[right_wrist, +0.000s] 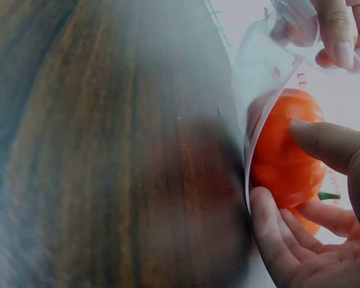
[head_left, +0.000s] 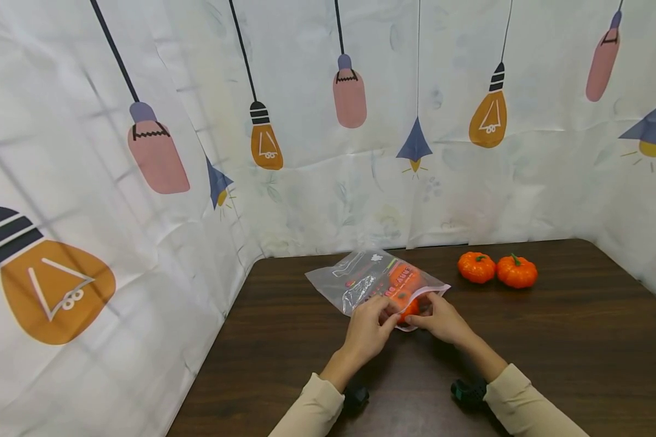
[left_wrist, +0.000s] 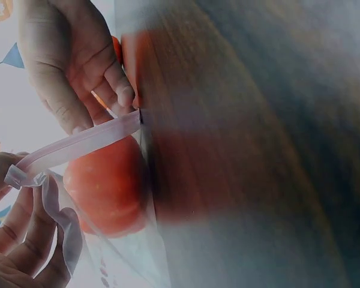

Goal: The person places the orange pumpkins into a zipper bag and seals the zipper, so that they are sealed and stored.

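A clear zip bag with red print lies on the table, its mouth towards me. Orange toy pumpkins show through its plastic. Just inside the mouth is another shiny orange toy pumpkin. My left hand pinches the bag's rim on the left between thumb and fingers; the pink zip strip runs across from it. At the right side of the mouth, my right hand grips the front pumpkin, its thumb on the pumpkin's face and its fingers curled below, by the bag's lower edge.
Two more orange toy pumpkins, a left one and a right one, sit at the back right of the dark wooden table. A white curtain printed with lamps hangs behind the table and along its left side.
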The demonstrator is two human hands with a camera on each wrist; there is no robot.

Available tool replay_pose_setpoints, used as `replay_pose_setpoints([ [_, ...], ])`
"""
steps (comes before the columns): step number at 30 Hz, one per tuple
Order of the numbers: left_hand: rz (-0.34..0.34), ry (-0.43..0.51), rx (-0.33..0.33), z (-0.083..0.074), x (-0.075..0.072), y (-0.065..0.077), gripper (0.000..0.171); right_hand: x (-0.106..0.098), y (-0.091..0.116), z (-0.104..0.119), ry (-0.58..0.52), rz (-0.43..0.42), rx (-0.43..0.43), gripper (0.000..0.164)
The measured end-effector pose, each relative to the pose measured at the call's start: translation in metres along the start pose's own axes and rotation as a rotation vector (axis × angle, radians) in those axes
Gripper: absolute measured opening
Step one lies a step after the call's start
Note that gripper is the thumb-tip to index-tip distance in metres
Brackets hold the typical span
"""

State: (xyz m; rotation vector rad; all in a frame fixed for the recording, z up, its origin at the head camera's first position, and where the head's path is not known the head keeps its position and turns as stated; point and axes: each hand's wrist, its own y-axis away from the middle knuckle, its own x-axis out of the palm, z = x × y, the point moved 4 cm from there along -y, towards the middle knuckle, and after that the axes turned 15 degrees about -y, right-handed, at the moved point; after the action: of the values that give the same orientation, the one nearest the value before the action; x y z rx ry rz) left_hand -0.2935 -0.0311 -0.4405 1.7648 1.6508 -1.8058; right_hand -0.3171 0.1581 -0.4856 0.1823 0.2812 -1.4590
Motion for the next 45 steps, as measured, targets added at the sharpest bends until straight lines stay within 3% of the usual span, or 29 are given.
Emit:
replay_pose_setpoints([
  [4,0.01,-0.004,-0.005,0.0,0.0,0.0,0.008,0.001,0.0,-0.001,0.009,-0.013,0.008,0.05],
  [8,0.014,-0.009,-0.012,0.0,-0.001,0.001,0.006,0.002,0.0,-0.001,-0.048,0.014,0.015,0.047],
  [17,0.014,-0.019,-0.012,0.001,0.0,0.0,0.006,-0.002,0.0,0.006,-0.18,0.22,-0.051,0.044],
  [30,0.011,-0.018,-0.029,0.002,0.0,0.001,0.007,-0.043,-0.002,0.01,-0.079,0.369,-0.083,0.039],
  [37,0.006,0.001,-0.035,0.001,-0.001,0.001,0.006,-0.075,0.001,0.012,-0.108,0.317,-0.094,0.027],
  [45,0.021,-0.004,-0.042,0.001,-0.001,0.001,0.006,-0.116,0.001,0.005,-0.11,0.118,-0.051,0.036],
])
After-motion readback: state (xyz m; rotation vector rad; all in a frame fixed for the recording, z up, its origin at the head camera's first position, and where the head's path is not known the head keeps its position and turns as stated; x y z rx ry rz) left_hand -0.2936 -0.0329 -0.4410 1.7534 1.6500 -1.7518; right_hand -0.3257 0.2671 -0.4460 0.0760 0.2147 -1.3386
